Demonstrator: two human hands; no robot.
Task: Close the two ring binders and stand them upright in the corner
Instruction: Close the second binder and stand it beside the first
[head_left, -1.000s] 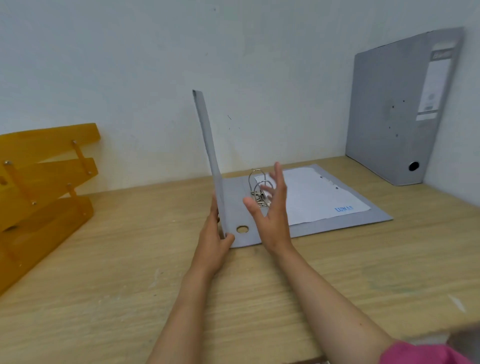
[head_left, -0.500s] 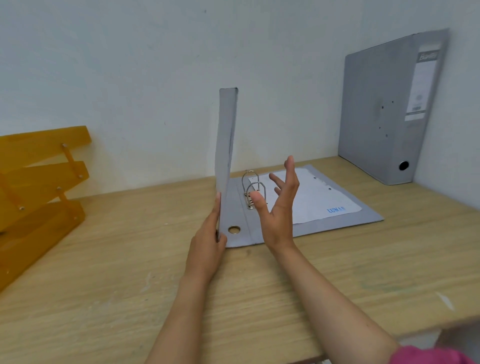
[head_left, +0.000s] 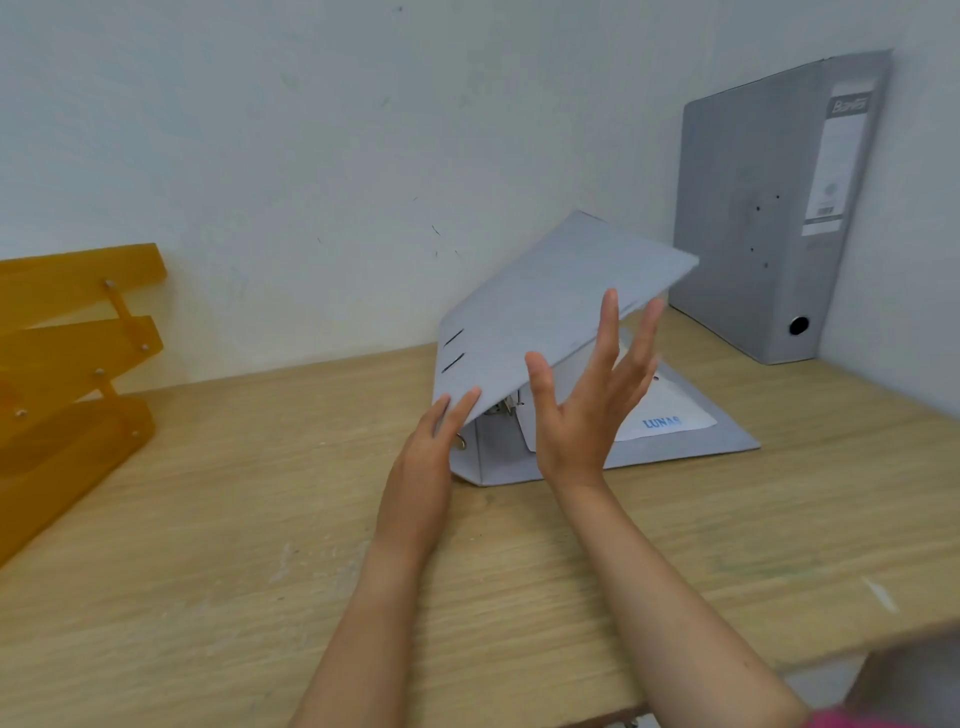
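Note:
A grey ring binder (head_left: 545, 306) lies on the wooden desk (head_left: 208, 545), its front cover tilted halfway down over the white sheet (head_left: 665, 415) and the metal rings. My left hand (head_left: 431, 457) rests against the spine corner, fingertips touching the cover's near edge. My right hand (head_left: 587, 400) is spread wide in front of the cover, fingers apart, fingertips at the cover's underside. A second grey binder (head_left: 769, 208) stands shut and upright in the right corner, spine label facing me.
An orange tiered letter tray (head_left: 67, 374) sits at the left of the desk against the white wall. The side wall closes the desk on the right. The desk's front edge runs at the lower right.
The binder's cover has swung from standing vertical down to the right, over the rings and sheet. My right hand rose with its fingers under the cover; my left hand stayed at the spine.

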